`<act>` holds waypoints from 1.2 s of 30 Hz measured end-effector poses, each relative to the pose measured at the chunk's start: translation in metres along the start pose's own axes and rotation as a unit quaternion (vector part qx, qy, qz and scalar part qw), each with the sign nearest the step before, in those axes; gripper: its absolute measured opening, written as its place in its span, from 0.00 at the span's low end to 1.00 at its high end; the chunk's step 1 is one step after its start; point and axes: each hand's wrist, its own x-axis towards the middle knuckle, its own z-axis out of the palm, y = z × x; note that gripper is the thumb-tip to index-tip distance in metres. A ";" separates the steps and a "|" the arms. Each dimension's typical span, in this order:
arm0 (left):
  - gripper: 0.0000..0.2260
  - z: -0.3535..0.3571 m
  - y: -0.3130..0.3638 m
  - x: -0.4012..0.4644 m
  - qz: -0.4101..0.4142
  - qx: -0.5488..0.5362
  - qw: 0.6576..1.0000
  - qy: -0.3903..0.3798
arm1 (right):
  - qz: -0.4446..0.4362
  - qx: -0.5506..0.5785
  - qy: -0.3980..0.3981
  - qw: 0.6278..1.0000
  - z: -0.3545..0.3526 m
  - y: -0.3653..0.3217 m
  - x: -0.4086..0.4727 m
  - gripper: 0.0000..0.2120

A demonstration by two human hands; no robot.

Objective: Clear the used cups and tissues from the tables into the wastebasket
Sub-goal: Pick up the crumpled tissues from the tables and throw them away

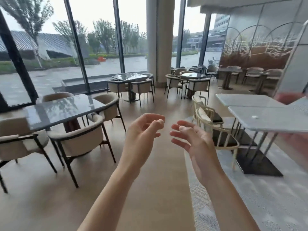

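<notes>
My left hand (143,130) and my right hand (190,139) are raised in front of me over the aisle floor, palms facing each other, fingers loosely curled, holding nothing. A small white scrap, maybe a tissue (254,116), lies on the pale table (270,120) at the right. Another white object (190,74) sits on a far round table (193,75); I cannot tell what it is. No wastebasket or cup shows.
A dark glossy table (63,110) with beige armchairs (78,140) stands at the left. Cream-framed chairs (215,129) flank the right table. More tables and chairs (130,80) and a wide column (160,39) stand farther back. The aisle runs between the two sides.
</notes>
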 end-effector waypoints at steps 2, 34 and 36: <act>0.07 0.055 -0.015 0.028 -0.011 -0.013 0.999 -0.034 | 0.000 0.001 0.035 0.999 -0.050 -0.003 0.032 0.08; 0.09 0.902 -0.177 0.438 -0.081 -0.128 0.929 -0.339 | -0.050 -0.012 0.306 0.950 -0.737 -0.058 0.601 0.07; 0.09 0.942 -0.188 0.473 -0.092 -0.123 0.935 -0.318 | -0.040 -0.021 0.289 0.956 -0.767 -0.060 0.651 0.06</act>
